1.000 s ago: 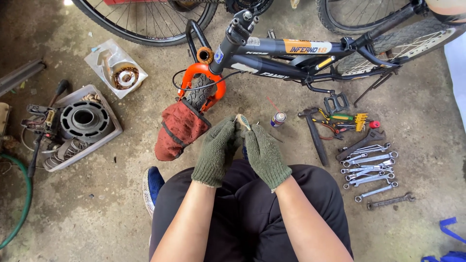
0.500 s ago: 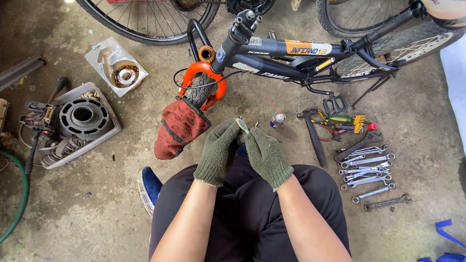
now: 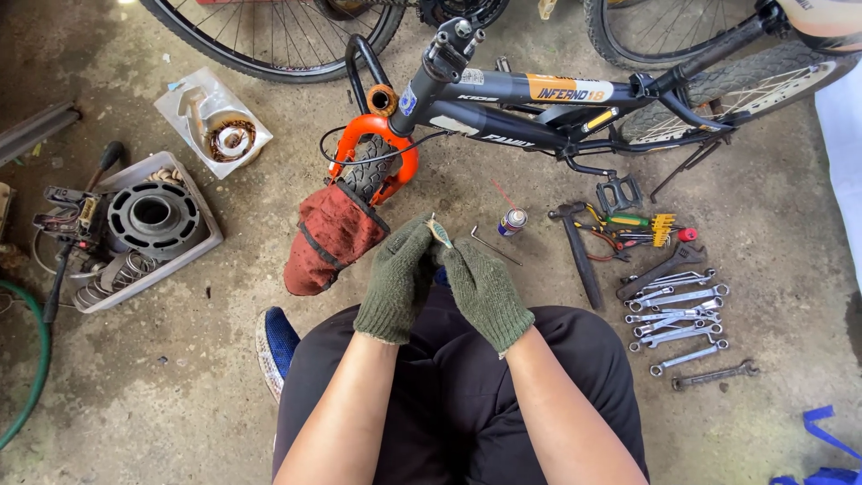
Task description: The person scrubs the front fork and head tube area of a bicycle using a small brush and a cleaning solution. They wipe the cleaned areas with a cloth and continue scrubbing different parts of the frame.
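Both my hands wear green knit gloves and meet above my knees. My left hand point(image 3: 395, 278) and my right hand point(image 3: 485, 289) pinch a small pale metal part point(image 3: 440, 233) between their fingertips. Just beyond them lies a red-brown cloth bag point(image 3: 330, 235) against the orange fork point(image 3: 373, 144) of a small dark bicycle point(image 3: 512, 94). An L-shaped hex key point(image 3: 489, 242) and a small spray can point(image 3: 512, 221) rest on the concrete to the right of my hands.
Several wrenches point(image 3: 682, 310), a hammer point(image 3: 579, 251) and pliers point(image 3: 628, 224) lie at the right. A grey tray point(image 3: 193, 202) with a round engine part stands at the left, a bagged ring-shaped part point(image 3: 215, 117) behind it. A green hose point(image 3: 31, 368) curves along the left edge.
My hands keep the small part between them and have barely shifted. The view has drifted slightly.
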